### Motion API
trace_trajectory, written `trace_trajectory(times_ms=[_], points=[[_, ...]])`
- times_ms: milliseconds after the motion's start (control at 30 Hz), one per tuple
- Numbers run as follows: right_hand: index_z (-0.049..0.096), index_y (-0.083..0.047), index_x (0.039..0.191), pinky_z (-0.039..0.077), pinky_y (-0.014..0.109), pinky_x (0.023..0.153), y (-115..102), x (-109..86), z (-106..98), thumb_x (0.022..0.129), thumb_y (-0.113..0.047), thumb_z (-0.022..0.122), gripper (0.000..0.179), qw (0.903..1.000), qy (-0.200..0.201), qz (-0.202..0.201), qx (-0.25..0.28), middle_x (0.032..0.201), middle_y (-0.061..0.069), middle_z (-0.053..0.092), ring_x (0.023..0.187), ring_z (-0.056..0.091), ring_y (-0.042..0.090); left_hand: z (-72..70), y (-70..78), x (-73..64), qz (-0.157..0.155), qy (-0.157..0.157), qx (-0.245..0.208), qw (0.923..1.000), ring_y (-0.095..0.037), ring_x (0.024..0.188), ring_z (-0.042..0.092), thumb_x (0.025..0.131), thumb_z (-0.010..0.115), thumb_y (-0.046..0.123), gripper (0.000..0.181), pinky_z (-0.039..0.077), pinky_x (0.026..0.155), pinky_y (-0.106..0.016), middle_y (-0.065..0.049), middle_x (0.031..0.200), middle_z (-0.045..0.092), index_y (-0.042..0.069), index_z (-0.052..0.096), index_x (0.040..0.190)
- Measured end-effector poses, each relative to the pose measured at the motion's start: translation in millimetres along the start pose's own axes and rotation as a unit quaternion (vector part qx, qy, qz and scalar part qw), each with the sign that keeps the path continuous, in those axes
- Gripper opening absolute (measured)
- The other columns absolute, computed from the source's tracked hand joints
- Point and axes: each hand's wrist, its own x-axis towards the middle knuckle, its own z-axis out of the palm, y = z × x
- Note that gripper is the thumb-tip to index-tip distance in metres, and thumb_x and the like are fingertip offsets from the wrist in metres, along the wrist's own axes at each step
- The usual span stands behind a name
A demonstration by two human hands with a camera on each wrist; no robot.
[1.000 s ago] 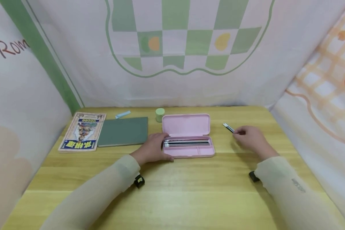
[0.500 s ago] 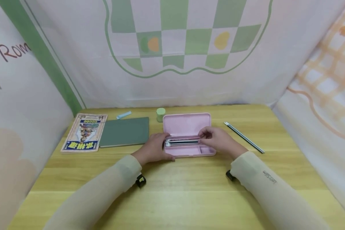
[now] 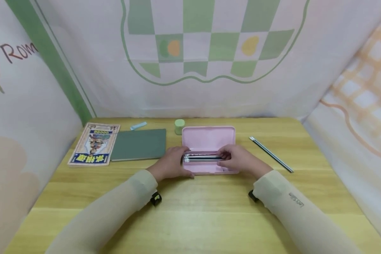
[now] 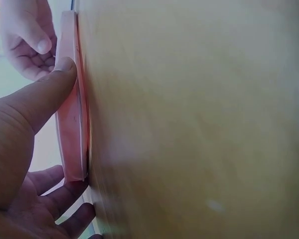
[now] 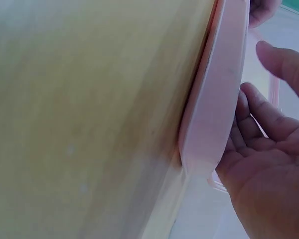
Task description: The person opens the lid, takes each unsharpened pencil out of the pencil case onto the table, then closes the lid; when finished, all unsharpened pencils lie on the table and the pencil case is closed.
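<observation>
From where I stand, the right hand is just right of the frame's centre, reaching into the right end of the pink pencil case. Its fingers bend down over the inside pencils; I can't tell whether it pinches any of them, since the case wall hides the fingertips in the right wrist view and the thumb there stands apart from the fingers. The left hand, a little left of centre, grips the case's left end, thumb against the front wall and fingers round the end.

The case sits mid-frame with its lid raised at the back. The pencils inside lie side by side in the rear compartment, pale ends to the left. To the right of the case, apart from it, a loose pair of pencils slants across the table.

Just behind the case's left corner stands a green jar; further left lie a dark green notebook and a comic-style booklet, with a light blue strip behind the notebook.

My guess is that the step in hand is handling the pencils in the case. The next move seems to call for a sure pinch on them, with the left hand steadying the case.
</observation>
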Motion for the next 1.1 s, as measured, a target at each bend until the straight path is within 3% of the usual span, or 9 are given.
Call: trace_trajectory(times_ms=[167,433,700,1100], points=[[0.072,-0.005,0.119,0.056,0.040,0.088,-2.4,-1.4,3.9,0.093,-0.022,0.080,0.032,1.0000,-0.001,0.002,0.000,0.103,0.003,0.070,0.095,0.064,0.019,3.0,-1.2,0.0,-0.003,0.001,-0.001,1.0000,-0.027,0.138,0.044,0.071,0.092,0.058,0.105,0.034,0.118,-0.043,-0.004,0.148,0.055,0.012,0.046,0.153],[0.072,-0.007,0.116,0.052,0.048,0.095,-4.1,1.0,1.5,0.091,-0.023,0.082,0.031,0.9986,0.043,-0.002,-0.030,0.109,0.006,0.069,0.100,0.061,0.024,1.9,-1.7,1.1,-0.001,0.004,-0.006,1.0000,-0.027,0.136,0.045,0.071,0.092,0.058,0.103,0.036,0.117,-0.044,-0.004,0.146,0.056,0.012,0.047,0.152],[0.072,-0.004,0.122,0.050,0.052,0.101,-9.2,0.6,0.1,0.092,-0.028,0.081,0.040,0.9981,0.032,0.003,-0.053,0.115,0.008,0.070,0.107,0.063,0.026,0.1,-0.6,2.0,-0.005,0.002,0.000,1.0000,-0.029,0.141,0.042,0.072,0.091,0.059,0.107,0.034,0.119,-0.044,-0.005,0.152,0.053,0.011,0.045,0.155],[0.071,-0.006,0.124,0.054,0.044,0.094,-8.6,3.7,4.1,0.091,-0.025,0.082,0.039,0.9995,0.009,0.007,-0.030,0.108,0.004,0.071,0.099,0.063,0.020,0.0,1.1,0.0,-0.006,0.001,-0.006,1.0000,-0.028,0.136,0.045,0.072,0.092,0.056,0.102,0.035,0.117,-0.043,-0.004,0.146,0.056,0.012,0.047,0.152]])
